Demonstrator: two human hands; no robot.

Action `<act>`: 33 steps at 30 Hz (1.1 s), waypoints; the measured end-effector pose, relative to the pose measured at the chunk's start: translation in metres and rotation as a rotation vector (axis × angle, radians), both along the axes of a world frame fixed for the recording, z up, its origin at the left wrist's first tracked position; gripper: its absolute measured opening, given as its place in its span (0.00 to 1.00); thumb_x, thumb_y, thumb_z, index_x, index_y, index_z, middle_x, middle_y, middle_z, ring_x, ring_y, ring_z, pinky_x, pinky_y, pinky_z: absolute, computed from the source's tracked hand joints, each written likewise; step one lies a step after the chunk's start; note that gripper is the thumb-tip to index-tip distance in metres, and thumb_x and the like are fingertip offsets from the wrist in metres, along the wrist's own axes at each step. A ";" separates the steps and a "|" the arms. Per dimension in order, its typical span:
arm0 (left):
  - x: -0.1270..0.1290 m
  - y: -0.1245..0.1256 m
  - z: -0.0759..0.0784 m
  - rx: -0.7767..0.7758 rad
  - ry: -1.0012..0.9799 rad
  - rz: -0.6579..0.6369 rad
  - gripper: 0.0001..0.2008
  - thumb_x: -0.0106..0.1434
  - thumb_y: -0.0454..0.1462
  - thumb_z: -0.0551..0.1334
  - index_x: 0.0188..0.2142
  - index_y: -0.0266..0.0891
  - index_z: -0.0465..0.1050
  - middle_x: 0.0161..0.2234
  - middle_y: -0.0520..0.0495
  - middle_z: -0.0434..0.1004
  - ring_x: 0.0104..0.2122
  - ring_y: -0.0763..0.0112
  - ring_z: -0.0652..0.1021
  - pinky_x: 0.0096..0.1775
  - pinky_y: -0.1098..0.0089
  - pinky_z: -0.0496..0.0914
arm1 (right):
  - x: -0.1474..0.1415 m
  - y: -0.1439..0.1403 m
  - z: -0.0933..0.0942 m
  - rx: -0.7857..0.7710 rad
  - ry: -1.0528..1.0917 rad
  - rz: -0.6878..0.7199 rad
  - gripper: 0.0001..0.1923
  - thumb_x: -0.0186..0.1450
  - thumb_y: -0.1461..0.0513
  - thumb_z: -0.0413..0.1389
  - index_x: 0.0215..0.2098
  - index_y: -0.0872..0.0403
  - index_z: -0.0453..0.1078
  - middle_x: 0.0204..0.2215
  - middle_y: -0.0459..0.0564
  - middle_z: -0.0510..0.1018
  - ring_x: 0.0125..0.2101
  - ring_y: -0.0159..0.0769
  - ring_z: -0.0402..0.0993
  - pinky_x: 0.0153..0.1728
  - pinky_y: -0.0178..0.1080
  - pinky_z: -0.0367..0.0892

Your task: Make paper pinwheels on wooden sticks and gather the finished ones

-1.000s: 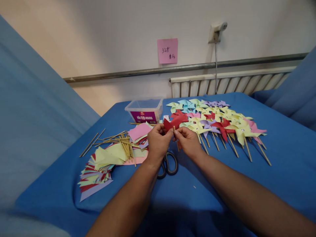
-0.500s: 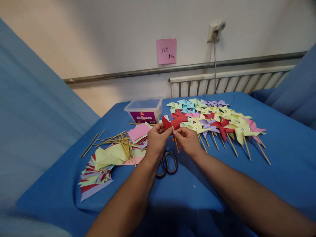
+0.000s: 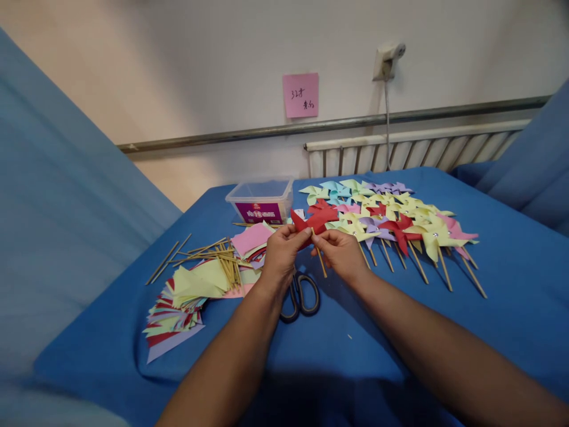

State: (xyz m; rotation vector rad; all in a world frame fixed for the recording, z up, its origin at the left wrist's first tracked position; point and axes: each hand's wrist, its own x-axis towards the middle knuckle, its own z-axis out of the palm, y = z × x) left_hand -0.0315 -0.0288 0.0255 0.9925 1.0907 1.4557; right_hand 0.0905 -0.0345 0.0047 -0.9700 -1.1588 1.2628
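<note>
A red paper pinwheel (image 3: 311,220) is being held up over the middle of a blue-covered table (image 3: 511,296), just above a pair of scissors (image 3: 301,295) lying flat below the wrists. The folded red paper is being pinched between the thumb and fingertips of the left hand (image 3: 280,256), which keeps the blades gathered together. A thin wooden stick (image 3: 319,257) is being pinched between the thumb and forefinger of the right hand (image 3: 341,255), its upper end being brought against the back of the red paper, apparently so the two parts can be lined up.

Materials are being kept within reach on the left: a fan of cut paper squares (image 3: 182,302) in mixed colours, with loose sticks (image 3: 208,252) scattered across them. A clear plastic box (image 3: 261,200) is sitting behind. On the right, finished pinwheels (image 3: 391,219) are being laid out in overlapping rows, sticks pointing toward the viewer. A pink note (image 3: 301,95) is stuck on the wall.
</note>
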 end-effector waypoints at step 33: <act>-0.004 0.002 0.003 -0.024 0.066 0.000 0.19 0.41 0.41 0.75 0.32 0.34 0.75 0.27 0.47 0.81 0.25 0.72 0.77 0.31 0.73 0.70 | -0.003 0.023 -0.012 0.090 0.245 0.073 0.16 0.50 0.55 0.66 0.34 0.54 0.72 0.31 0.47 0.80 0.32 0.35 0.76 0.39 0.40 0.70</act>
